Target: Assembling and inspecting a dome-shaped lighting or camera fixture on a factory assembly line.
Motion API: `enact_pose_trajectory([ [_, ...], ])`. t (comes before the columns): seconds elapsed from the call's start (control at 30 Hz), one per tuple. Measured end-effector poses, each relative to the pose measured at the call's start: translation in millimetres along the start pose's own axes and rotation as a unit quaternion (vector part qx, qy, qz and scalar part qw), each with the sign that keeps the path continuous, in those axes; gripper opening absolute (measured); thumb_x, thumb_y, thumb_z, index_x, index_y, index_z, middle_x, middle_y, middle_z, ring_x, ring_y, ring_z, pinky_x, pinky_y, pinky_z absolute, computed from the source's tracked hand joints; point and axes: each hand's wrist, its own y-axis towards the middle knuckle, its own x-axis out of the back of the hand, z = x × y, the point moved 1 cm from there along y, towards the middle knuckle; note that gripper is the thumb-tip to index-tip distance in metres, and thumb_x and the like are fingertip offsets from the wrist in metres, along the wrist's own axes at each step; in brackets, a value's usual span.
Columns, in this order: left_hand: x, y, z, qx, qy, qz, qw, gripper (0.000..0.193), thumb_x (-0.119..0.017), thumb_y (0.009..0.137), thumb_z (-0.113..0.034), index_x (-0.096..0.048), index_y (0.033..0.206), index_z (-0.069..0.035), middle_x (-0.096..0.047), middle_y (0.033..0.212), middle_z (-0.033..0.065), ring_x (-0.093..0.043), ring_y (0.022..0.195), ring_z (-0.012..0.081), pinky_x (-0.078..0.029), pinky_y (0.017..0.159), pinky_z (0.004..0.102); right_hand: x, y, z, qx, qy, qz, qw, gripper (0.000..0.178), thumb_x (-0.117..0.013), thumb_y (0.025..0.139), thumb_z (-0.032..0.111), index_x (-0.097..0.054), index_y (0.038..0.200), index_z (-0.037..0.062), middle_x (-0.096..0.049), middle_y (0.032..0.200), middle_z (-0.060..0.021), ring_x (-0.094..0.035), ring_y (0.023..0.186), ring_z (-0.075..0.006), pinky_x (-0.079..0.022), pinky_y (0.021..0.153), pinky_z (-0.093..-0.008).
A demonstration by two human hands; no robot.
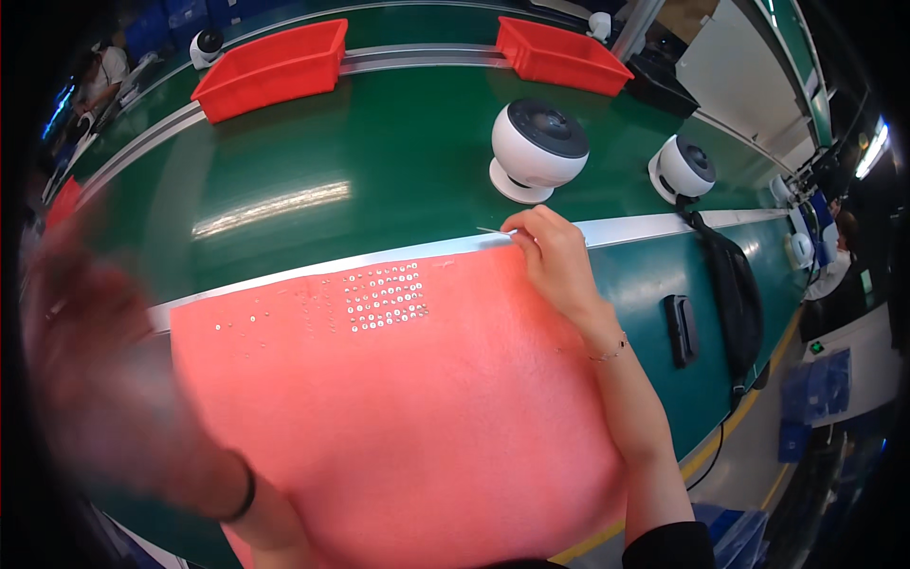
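Observation:
A pink-red mat covers the work surface in front of me. Small round pale bead-like pieces lie on it in several neat rows near the far edge, with a few more scattered to the left. Above the mat's far right corner, my right hand is closed in a pinch on a thin silvery tool whose tip points left; its exact kind is unclear. My left hand is raised at the left, close to the camera and heavily blurred, so its fingers cannot be read.
A white ball-shaped camera device stands on the green conveyor belt, with a similar device to its right. Red bins sit along the far rail. A black pouch and a small dark case lie at right.

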Motion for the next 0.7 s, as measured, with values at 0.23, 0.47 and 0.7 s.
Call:
enact_pose_trajectory([
  [0.23,-55,-101,137,0.017,0.302,0.511,0.805,0.037,-0.051,0.086,-0.009,-0.051,0.122,-0.006,-0.051,0.123,0.0149,-0.031,0.132,0.0365,-0.012,0.11,0.0548,-1,-9,-1,0.024,0.022,0.063,0.997,0.009,-0.057,0.077,-0.004,-0.061,0.084,-0.0004,-0.056,0.081,-0.0122,-0.056,0.079,-0.0283,-0.045,0.07,-0.0361],
  [0.47,-61,-132,148,0.009,0.305,0.595,0.744,0.043,-0.052,0.086,-0.011,-0.045,0.128,-0.003,-0.05,0.121,0.0141,-0.03,0.133,0.0367,-0.009,0.111,0.0544,-5,-11,0,0.038,0.019,0.063,0.997,0.009,-0.064,0.074,-0.001,-0.061,0.082,0.0003,-0.057,0.079,-0.0109,-0.055,0.079,-0.0265,-0.045,0.069,-0.0346],
  [0.7,-84,-136,148,0.006,0.31,0.594,0.742,0.045,-0.057,0.083,-0.014,-0.049,0.124,0.002,-0.052,0.112,0.0164,-0.035,0.129,0.0364,-0.021,0.107,0.0553,32,0,-4,-0.058,0.131,0.009,0.99,0.008,-0.064,0.077,-0.001,-0.063,0.085,0.0005,-0.061,0.083,-0.0082,-0.058,0.073,-0.0175,-0.047,0.069,-0.0285],
])
